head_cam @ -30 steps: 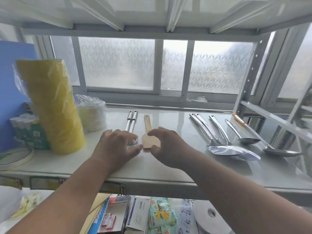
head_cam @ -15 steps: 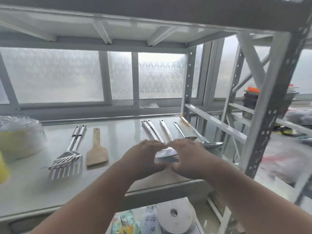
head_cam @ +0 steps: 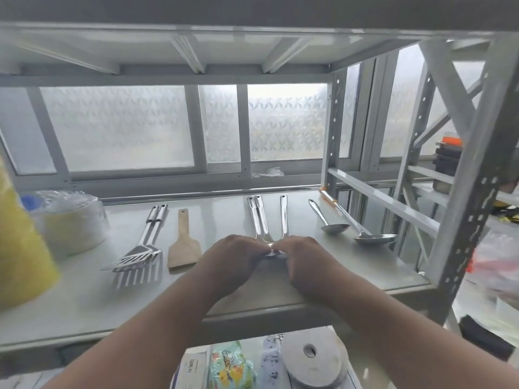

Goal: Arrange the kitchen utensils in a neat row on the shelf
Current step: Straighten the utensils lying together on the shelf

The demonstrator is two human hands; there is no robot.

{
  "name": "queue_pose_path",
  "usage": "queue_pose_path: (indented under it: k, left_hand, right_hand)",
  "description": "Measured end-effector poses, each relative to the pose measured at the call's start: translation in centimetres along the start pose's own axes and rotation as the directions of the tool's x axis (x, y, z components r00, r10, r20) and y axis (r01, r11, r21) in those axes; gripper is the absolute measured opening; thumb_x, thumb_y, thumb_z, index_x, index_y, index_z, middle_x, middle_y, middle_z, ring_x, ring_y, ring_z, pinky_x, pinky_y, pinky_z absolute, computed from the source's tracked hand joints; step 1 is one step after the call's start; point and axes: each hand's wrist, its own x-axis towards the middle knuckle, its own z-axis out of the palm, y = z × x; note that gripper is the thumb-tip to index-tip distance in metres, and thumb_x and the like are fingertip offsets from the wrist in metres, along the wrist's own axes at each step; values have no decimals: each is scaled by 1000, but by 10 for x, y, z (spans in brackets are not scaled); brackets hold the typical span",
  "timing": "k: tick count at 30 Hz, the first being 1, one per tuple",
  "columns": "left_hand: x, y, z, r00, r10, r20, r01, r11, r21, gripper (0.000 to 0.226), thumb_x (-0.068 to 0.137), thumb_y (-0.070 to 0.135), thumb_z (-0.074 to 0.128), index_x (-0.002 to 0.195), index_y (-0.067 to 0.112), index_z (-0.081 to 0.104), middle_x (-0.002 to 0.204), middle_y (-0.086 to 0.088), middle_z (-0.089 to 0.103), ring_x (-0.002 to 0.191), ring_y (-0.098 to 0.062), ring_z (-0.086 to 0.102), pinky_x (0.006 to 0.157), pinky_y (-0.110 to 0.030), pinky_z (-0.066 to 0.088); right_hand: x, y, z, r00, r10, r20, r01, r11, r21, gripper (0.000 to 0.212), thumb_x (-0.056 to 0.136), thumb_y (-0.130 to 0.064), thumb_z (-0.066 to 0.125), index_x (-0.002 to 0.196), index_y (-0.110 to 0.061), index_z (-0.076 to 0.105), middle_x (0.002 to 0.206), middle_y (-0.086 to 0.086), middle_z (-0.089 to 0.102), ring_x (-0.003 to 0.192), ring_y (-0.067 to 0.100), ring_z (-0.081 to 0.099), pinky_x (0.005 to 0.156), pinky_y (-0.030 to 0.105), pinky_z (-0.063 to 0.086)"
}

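On the white metal shelf (head_cam: 84, 299) the utensils lie with handles pointing to the window. From the left: two slotted steel spatulas (head_cam: 143, 242), a wooden spatula (head_cam: 184, 245), a pair of steel spoons (head_cam: 259, 217), a third steel spoon (head_cam: 284, 217), a small ladle (head_cam: 332, 227) and a large ladle (head_cam: 370, 237). My left hand (head_cam: 236, 255) and my right hand (head_cam: 302, 256) rest side by side over the bowls of the three steel spoons, fingers curled onto them. The bowls are mostly hidden under my fingers.
A yellow wrapped roll (head_cam: 19, 248) and a plastic-wrapped stack (head_cam: 70, 220) stand at the shelf's left end. The rack's upright post (head_cam: 471, 197) bounds the right side. Packets and a white tape roll (head_cam: 314, 357) lie on the lower shelf. Frosted windows are behind.
My hands left the wooden spatula and slotted spatulas and moved right onto the steel spoons. The spoon handles now lie straighter and closer together. The view turned right.
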Motion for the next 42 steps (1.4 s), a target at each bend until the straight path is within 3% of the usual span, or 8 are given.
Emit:
queue_pose_path:
  k: [8,16,21,25,29,33,38,42]
  left_hand:
    - [-51,-58,-28,995,-93,-42,90,994,-60,27,108,31,58,100,16,79,83,-1,73,80,-18,66,77,-41,52]
    - [-67,-71,-36,990,-133,-40,128,987,-100,43,93,-4,60,112,28,81,89,10,73,88,-10,65,82,-36,54]
    - [-49,-50,-32,965,-262,-4,262,965,-22,20,99,35,63,111,46,73,108,19,73,105,-15,69,90,-39,57]
    - [-33,-32,-35,946,-321,53,309,937,162,59,79,50,61,138,48,58,137,19,66,128,-12,61,103,-37,51]
    - [-4,-2,-25,975,-213,70,196,962,192,64,85,60,58,147,43,55,144,18,62,134,-13,56,108,-39,48]
    - [22,7,-2,964,-219,152,190,965,182,45,99,56,51,142,46,59,141,20,62,135,-13,55,110,-40,47]
    - [25,-6,10,960,-260,100,229,941,251,29,105,45,43,118,40,68,116,15,65,118,-14,62,85,-35,50]
    - [22,-10,8,951,-292,97,247,912,328,31,108,40,38,115,30,67,119,8,63,122,-20,59,91,-43,50]
  right_hand:
    - [34,-52,38,986,-166,26,163,983,85,52,86,3,45,120,-25,73,111,3,70,103,24,64,89,31,51]
    - [39,-65,50,972,-233,-7,232,965,122,45,90,3,46,120,-20,72,114,4,68,109,23,62,97,35,49]
    - [23,-43,31,966,-258,7,256,959,121,50,89,-17,60,137,-27,63,136,-3,64,127,16,56,105,18,39]
    - [20,6,-9,993,-92,-70,94,995,25,70,84,-39,61,153,-37,46,165,-9,39,152,9,33,121,24,26]
    - [31,50,-50,977,78,-198,-149,914,-376,44,86,-22,57,130,-21,61,133,7,60,132,30,53,109,42,47]
    - [39,65,-48,978,194,-79,-196,716,-670,35,92,-11,50,122,-26,60,116,3,67,116,29,62,89,38,42]
    - [42,55,-32,993,96,-69,-118,791,-600,48,90,1,42,122,-26,65,110,5,72,105,32,66,85,36,40]
    - [48,23,-5,998,-39,-40,11,845,-535,47,87,1,42,118,-25,64,108,4,74,100,33,69,90,38,42]
